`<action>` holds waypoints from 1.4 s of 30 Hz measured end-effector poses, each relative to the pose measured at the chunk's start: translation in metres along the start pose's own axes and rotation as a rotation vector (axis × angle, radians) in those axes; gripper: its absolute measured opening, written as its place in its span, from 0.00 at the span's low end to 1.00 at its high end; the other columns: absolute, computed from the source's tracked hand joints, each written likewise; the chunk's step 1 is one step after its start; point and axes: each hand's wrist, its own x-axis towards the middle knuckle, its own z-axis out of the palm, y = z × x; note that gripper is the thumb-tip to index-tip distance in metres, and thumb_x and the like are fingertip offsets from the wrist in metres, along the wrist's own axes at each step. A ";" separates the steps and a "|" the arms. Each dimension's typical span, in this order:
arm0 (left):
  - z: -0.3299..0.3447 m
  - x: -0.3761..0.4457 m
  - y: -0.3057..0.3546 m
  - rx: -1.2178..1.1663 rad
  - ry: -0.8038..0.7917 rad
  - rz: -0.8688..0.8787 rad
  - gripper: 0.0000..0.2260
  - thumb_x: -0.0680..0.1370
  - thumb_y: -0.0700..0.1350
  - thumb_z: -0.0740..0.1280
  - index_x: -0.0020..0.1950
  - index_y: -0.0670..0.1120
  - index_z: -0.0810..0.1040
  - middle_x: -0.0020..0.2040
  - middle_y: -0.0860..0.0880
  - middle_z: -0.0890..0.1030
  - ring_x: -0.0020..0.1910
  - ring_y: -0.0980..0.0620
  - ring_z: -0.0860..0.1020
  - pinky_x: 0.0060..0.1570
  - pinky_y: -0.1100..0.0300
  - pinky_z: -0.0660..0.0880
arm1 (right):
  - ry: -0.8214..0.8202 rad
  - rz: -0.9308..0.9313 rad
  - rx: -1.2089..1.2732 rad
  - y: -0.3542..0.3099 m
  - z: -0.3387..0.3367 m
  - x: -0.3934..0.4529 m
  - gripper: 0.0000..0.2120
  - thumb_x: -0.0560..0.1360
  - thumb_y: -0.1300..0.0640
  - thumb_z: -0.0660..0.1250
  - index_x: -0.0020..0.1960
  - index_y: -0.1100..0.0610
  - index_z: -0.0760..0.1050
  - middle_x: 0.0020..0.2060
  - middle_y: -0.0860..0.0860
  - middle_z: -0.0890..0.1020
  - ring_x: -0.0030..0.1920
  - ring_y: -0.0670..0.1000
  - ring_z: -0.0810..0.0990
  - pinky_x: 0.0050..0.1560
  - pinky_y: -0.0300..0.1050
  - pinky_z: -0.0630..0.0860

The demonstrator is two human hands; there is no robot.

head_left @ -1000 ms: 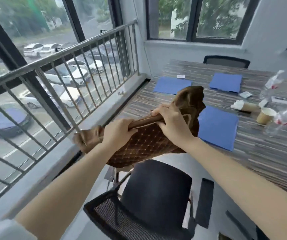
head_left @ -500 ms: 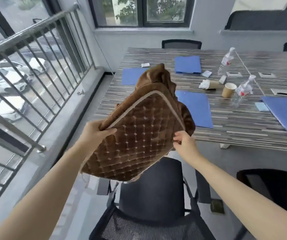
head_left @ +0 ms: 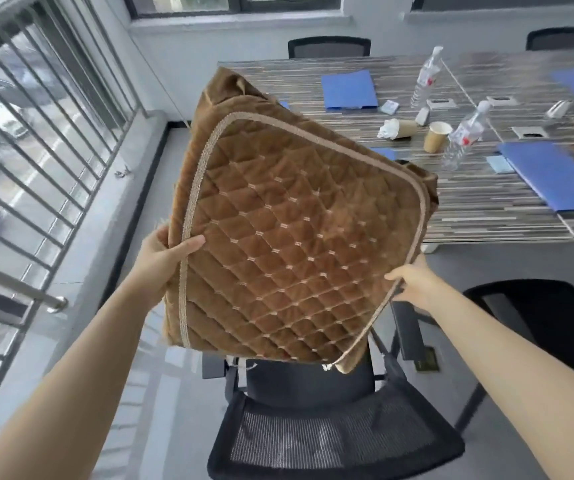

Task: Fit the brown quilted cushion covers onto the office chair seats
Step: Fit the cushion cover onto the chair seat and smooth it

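Note:
A brown quilted cushion cover [head_left: 292,244] with tan piping is held up spread out, its quilted face toward me, tilted over a black office chair [head_left: 320,427]. My left hand [head_left: 161,258] grips its left edge, thumb on the quilted face. My right hand [head_left: 413,285] pinches the right edge at the piping. The cover hides most of the chair's seat; the mesh backrest shows below it.
A striped table [head_left: 479,202] stands behind with blue folders [head_left: 552,174], water bottles [head_left: 462,136], paper cups [head_left: 436,136]. A second black chair [head_left: 548,317] is at the right. A metal railing [head_left: 36,140] and windows run along the left.
The cover has been opened out from a bunched fold to a flat spread square. My hands have moved apart to its two side edges, and my view has tipped down toward the chair.

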 end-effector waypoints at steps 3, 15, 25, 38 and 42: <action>0.015 0.009 -0.023 0.088 0.073 0.027 0.18 0.75 0.38 0.72 0.62 0.51 0.75 0.53 0.48 0.85 0.49 0.50 0.84 0.45 0.54 0.81 | 0.123 -0.107 -0.013 0.003 -0.003 0.010 0.36 0.71 0.78 0.63 0.66 0.45 0.58 0.59 0.52 0.72 0.56 0.58 0.76 0.53 0.63 0.75; 0.059 0.053 -0.203 0.242 0.322 -0.126 0.25 0.76 0.33 0.63 0.69 0.49 0.60 0.68 0.48 0.71 0.66 0.48 0.72 0.66 0.49 0.69 | 0.452 -0.313 -0.238 0.075 -0.005 0.068 0.33 0.74 0.69 0.68 0.73 0.59 0.56 0.62 0.52 0.70 0.64 0.50 0.68 0.63 0.45 0.63; 0.079 0.028 -0.347 0.495 0.388 -0.443 0.26 0.78 0.37 0.66 0.71 0.45 0.58 0.69 0.39 0.71 0.67 0.35 0.71 0.66 0.38 0.67 | 0.444 -0.256 -0.617 0.181 -0.013 0.124 0.18 0.74 0.67 0.68 0.61 0.58 0.67 0.49 0.54 0.68 0.48 0.53 0.71 0.54 0.51 0.72; 0.084 0.060 -0.421 0.546 0.467 -0.604 0.21 0.80 0.34 0.58 0.73 0.36 0.59 0.71 0.36 0.67 0.68 0.34 0.68 0.67 0.41 0.67 | 0.279 -0.366 -0.967 0.189 0.037 0.216 0.26 0.76 0.65 0.67 0.72 0.57 0.64 0.53 0.55 0.64 0.50 0.54 0.70 0.57 0.44 0.66; 0.080 0.077 -0.429 0.568 0.466 -0.545 0.22 0.81 0.36 0.59 0.75 0.37 0.59 0.73 0.39 0.66 0.70 0.36 0.67 0.68 0.41 0.66 | 0.250 -0.390 -1.012 0.184 0.056 0.266 0.28 0.76 0.65 0.66 0.74 0.55 0.63 0.52 0.56 0.64 0.57 0.59 0.68 0.62 0.48 0.65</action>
